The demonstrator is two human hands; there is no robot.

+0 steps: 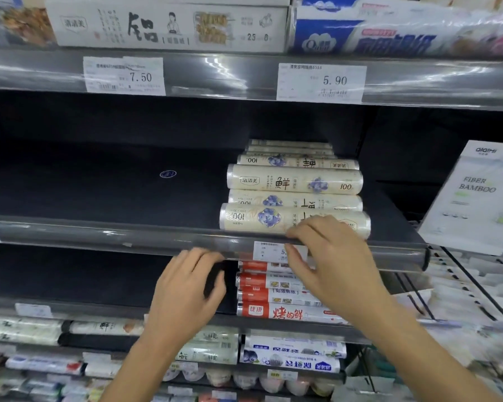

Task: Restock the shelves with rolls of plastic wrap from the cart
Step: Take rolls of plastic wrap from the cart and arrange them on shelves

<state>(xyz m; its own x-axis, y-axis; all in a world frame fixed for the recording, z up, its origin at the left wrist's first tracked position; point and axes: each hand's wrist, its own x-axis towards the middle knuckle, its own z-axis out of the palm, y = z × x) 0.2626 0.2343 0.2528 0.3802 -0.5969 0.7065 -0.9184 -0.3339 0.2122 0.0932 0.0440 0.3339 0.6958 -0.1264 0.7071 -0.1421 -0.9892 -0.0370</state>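
Several cream plastic wrap rolls with blue flower prints lie stacked on the right part of the dark middle shelf (99, 181). The front roll (253, 217) lies along the shelf's grey front rail (99, 236). My right hand (331, 262) rests its bent fingers on the rail just in front of that roll, with its thumb on the price tag (269, 250) below. My left hand (186, 291) hovers under the rail with loosely curled fingers and holds nothing. The cart is out of view.
Red-and-white rolls (273, 311) fill the shelf below, behind my hands. Boxed foil (169, 24) and blue-white packs (389, 36) sit on the top shelf. A white bamboo-fibre pack (473, 198) hangs at the right above wire racks. Lower shelves hold more rolls.
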